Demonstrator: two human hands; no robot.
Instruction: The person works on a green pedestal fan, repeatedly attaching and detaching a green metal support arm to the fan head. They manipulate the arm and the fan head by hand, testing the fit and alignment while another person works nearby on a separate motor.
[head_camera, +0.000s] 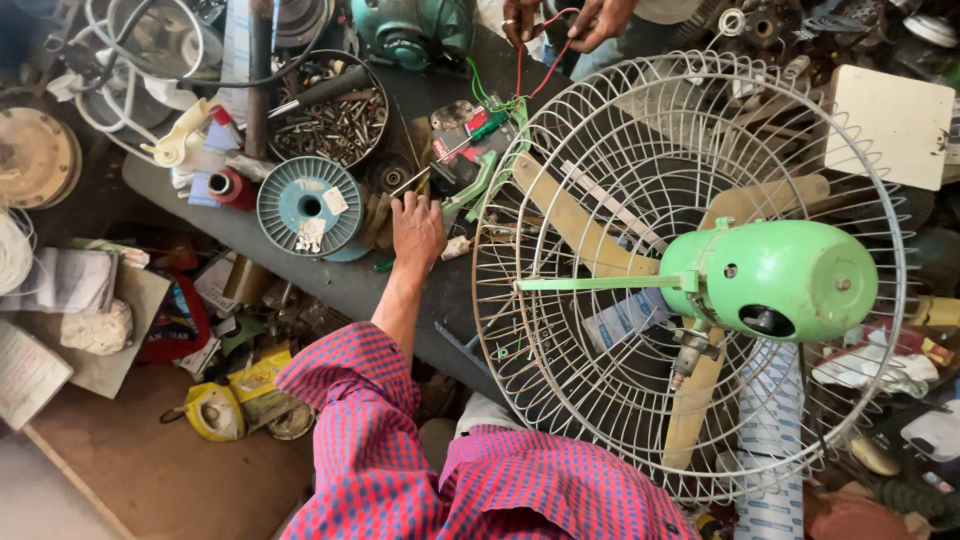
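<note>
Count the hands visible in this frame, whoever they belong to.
3. The wearer's left hand rests on the bench beside the blue wire spool. Another person's two hands hold wires at the top edge. The wearer's right hand is out of view.

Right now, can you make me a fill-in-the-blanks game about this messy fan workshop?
1. The fan's motor housing is coloured ____.
2. The left hand rests on the bench beside a round blue ____ of wire.
3. Another person's hands at the top hold a thin ____ wire.
4. The wire cage around the fan blades is coloured ____.

Missing words: green; spool; red; white
</note>
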